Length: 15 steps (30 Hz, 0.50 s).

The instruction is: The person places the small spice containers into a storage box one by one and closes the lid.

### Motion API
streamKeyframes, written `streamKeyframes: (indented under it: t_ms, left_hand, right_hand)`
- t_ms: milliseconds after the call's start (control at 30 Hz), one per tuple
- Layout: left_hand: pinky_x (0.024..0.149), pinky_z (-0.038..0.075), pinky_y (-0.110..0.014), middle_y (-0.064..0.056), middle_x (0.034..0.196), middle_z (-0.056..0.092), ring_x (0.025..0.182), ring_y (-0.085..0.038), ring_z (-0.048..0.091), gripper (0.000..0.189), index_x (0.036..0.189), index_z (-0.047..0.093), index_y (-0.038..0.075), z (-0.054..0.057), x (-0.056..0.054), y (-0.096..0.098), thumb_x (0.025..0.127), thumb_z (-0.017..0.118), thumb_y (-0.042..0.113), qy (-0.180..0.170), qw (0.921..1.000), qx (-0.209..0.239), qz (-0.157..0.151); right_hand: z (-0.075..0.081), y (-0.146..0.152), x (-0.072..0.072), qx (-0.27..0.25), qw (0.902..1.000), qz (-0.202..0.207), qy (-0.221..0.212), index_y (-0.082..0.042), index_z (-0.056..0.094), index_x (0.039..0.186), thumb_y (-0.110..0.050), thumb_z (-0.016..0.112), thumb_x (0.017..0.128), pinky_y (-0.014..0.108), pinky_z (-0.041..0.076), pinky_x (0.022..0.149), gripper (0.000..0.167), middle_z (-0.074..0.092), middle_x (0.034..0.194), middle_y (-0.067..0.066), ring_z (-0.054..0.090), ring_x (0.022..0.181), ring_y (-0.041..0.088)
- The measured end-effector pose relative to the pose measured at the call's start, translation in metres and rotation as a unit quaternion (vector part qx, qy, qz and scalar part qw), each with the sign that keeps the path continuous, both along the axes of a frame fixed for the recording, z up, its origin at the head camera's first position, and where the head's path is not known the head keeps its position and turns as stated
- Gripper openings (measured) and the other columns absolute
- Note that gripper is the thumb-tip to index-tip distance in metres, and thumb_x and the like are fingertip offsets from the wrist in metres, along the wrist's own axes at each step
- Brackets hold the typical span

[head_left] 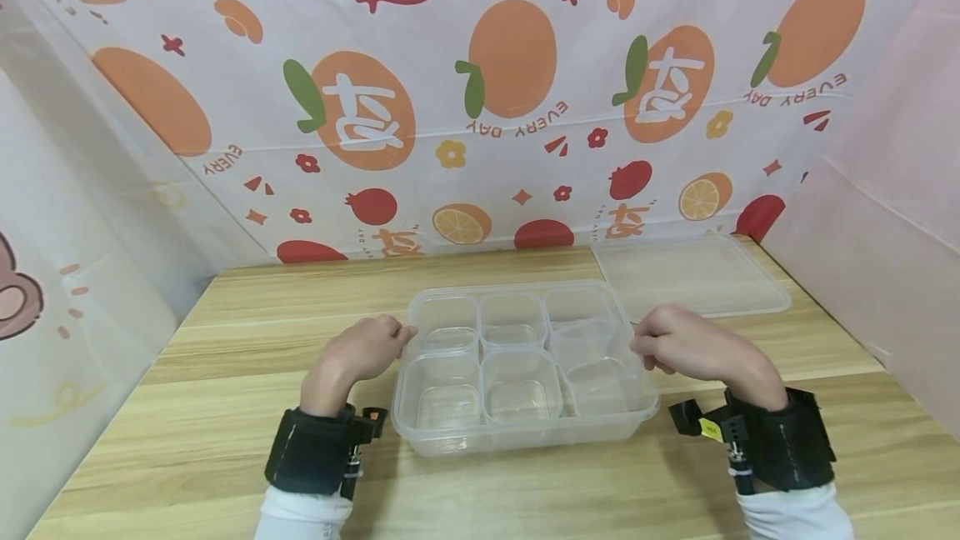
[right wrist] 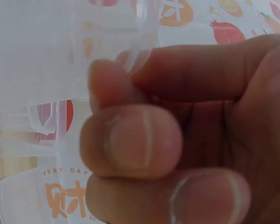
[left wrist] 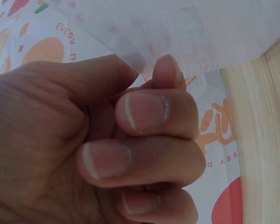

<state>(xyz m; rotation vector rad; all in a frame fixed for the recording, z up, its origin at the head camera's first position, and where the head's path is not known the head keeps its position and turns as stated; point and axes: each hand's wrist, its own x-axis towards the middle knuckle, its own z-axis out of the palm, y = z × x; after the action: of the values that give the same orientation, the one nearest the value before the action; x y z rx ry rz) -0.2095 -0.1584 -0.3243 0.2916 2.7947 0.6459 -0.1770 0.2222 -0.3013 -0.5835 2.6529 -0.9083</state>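
A clear plastic box (head_left: 528,438) lies between the hands, over the middle of the table. Several small clear tubs (head_left: 448,402) fill it in two rows; those on the right sit crooked and overlap. My left hand (head_left: 363,352) pinches the box's left rim between thumb and index finger, the other fingers curled below, as the left wrist view shows. On the opposite side, my right hand (head_left: 697,346) pinches the right rim the same way. Whether the box's base touches the table I cannot tell.
A flat translucent lid (head_left: 693,277) lies at the table's back right, behind the right hand. The wooden table (head_left: 247,332) ends at a fruit-printed cloth (head_left: 517,190) behind. Plain cloth hangs on both sides.
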Motion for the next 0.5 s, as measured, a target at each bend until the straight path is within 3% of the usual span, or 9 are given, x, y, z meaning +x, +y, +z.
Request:
streamKeyframes:
  t_ms: [500]
  left_hand:
    - [0.056, 0.032, -0.03, -0.003, 0.067, 0.04, 0.061, -0.017, 0.038, 0.032, 0.087, 0.062, 0.002, 0.0033, -0.0037, -0.001, 0.104, 0.043, 0.021, -0.007, 1.0, 0.003, -0.003]
  right_hand:
    - [-0.0035, -0.0063, -0.0024, 0.059, 0.9979, -0.001, -0.025, -0.009, 0.065, 0.065, -0.008, 0.055, 0.092, 0.024, 0.027, 0.047, 0.029, 0.042, 0.05, -0.004, 0.035, 0.045, 0.01]
